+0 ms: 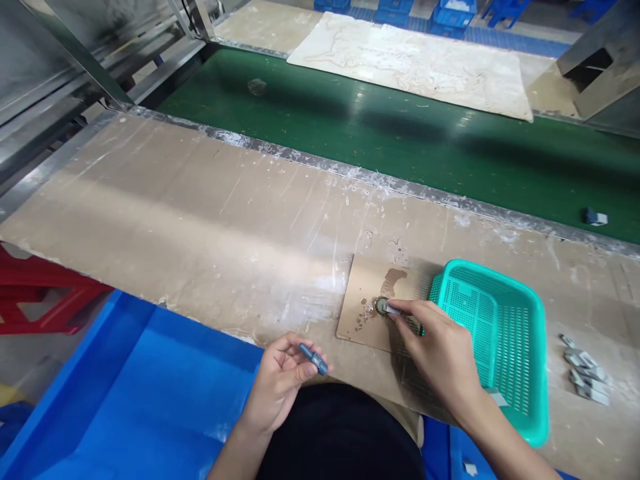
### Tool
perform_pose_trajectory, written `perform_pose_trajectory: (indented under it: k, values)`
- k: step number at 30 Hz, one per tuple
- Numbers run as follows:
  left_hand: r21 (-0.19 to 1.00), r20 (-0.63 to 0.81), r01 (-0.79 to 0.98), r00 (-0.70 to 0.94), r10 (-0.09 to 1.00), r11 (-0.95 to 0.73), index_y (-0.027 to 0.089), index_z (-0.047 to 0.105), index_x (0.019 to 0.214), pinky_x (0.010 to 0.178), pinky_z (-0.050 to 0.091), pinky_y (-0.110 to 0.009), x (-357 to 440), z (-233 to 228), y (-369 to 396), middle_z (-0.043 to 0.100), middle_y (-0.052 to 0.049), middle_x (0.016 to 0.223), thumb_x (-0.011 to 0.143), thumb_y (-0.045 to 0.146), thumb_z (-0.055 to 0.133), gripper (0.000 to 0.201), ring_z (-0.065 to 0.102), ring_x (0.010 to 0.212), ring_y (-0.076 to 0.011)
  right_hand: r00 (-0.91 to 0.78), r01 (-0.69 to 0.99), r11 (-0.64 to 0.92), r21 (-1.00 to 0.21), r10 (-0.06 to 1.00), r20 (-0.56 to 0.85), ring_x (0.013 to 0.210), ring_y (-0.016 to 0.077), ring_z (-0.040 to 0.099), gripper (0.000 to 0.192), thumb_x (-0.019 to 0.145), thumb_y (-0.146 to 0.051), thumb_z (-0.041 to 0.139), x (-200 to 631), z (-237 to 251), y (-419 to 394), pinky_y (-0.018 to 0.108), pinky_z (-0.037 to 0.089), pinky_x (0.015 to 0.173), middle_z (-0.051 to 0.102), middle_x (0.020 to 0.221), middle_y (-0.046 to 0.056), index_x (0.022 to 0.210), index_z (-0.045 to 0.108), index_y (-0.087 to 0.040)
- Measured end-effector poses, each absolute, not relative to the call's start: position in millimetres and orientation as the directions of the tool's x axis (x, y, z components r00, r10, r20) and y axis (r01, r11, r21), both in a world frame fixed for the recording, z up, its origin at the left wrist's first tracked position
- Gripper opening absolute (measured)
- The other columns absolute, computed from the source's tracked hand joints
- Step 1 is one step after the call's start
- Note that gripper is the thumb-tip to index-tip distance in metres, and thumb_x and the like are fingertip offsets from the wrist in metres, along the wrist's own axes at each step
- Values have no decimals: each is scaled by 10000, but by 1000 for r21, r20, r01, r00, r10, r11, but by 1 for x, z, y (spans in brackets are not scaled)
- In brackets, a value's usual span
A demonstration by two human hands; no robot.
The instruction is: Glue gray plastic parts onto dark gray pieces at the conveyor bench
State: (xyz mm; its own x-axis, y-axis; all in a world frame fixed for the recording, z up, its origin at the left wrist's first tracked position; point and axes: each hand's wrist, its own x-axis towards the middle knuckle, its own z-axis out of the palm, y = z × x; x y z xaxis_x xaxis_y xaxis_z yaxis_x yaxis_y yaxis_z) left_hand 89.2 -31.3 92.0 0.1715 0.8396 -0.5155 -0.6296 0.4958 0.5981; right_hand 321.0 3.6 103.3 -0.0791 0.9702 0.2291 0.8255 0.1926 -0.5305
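A: Where is the blue part?
B: The left hand point(280, 377) pinches the small blue part point(313, 358) at the workbench point(200, 227) near edge.
A: And the right hand point(440, 353)?
B: It presses a small metal piece point(391, 309) into the glue cap point(382, 306) on the cardboard pad point(367, 287); joining appears not yet done.

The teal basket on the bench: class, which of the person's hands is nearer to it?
Right. The right hand reaches across in front of the teal basket, its wrist beside the near rim. The left hand holds a small blue piece well off to the left.

scuffed brown workbench point(200, 220) carries a teal basket point(495, 333), cardboard sheet point(367, 293) and small grey pieces point(585, 373).
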Motion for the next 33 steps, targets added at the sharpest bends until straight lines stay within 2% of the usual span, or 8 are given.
perform_pose_trajectory:
  k: [5, 9, 11, 13, 16, 18, 25, 33]
  values:
    - [513, -522, -658, 270, 809, 551, 166, 694, 777, 657, 560, -228, 107, 90, -31, 694, -8, 724, 612, 149, 814, 205, 656, 672, -116, 34, 737, 74, -672, 989, 146, 877, 230, 673, 161, 853, -300, 584, 326, 112, 4, 366, 553, 769, 716, 940, 51, 954, 677, -216]
    - [555, -526, -608, 272, 806, 567, 135, 711, 780, 680, 544, -225, 129, 99, -22, 702, -38, 712, 606, 195, 822, 215, 660, 669, -128, 95, 422, -88, -903, 994, -52, 815, 233, 695, 238, 769, -369, 685, 329, 126, 2, 352, 589, 737, 724, 905, 75, 922, 680, -186]
    - [567, -529, -603, 256, 809, 561, 128, 716, 794, 693, 544, -236, 139, 103, -17, 703, -42, 718, 596, 208, 827, 240, 659, 681, -134, 73, 334, -131, -933, 991, -113, 794, 239, 700, 272, 745, -381, 710, 330, 131, 0, 345, 598, 717, 727, 897, 87, 922, 684, -175]
    - [587, -522, -601, 230, 821, 542, 127, 720, 813, 706, 546, -246, 146, 105, -12, 702, -41, 724, 599, 224, 826, 258, 655, 687, -133, 83, 443, -76, -893, 996, -44, 806, 240, 698, 257, 767, -369, 693, 330, 129, -2, 355, 593, 724, 725, 920, 82, 945, 692, -184]
    - [640, -515, -577, 167, 841, 507, 133, 724, 815, 695, 544, -238, 146, 104, -9, 705, -40, 755, 590, 236, 829, 269, 655, 698, -135, 22, 708, 138, -692, 976, 217, 868, 232, 680, 176, 836, -303, 624, 330, 119, -1, 378, 565, 785, 717, 961, 62, 966, 696, -207]
    - [661, -523, -566, 124, 843, 493, 136, 722, 809, 688, 541, -232, 142, 103, -9, 705, -37, 764, 583, 243, 832, 273, 654, 699, -135, -85, 775, 258, -577, 947, 309, 891, 224, 673, 160, 866, -258, 583, 331, 112, 1, 380, 552, 813, 716, 965, 53, 971, 693, -209]
    - [651, -553, -577, 85, 829, 493, 135, 711, 811, 684, 536, -231, 132, 98, -13, 698, -36, 757, 598, 242, 819, 262, 643, 703, -132, -188, 861, 318, -396, 924, 333, 871, 224, 682, 189, 899, -246, 527, 328, 106, 4, 353, 562, 761, 726, 925, 45, 966, 699, -206]
    - [639, -559, -559, 136, 818, 529, 144, 720, 798, 687, 520, -222, 132, 99, -12, 694, -32, 748, 598, 238, 816, 241, 625, 691, -118, -230, 883, 328, -337, 926, 299, 865, 213, 679, 186, 915, -231, 507, 327, 106, 3, 330, 552, 749, 724, 922, 47, 951, 685, -191]
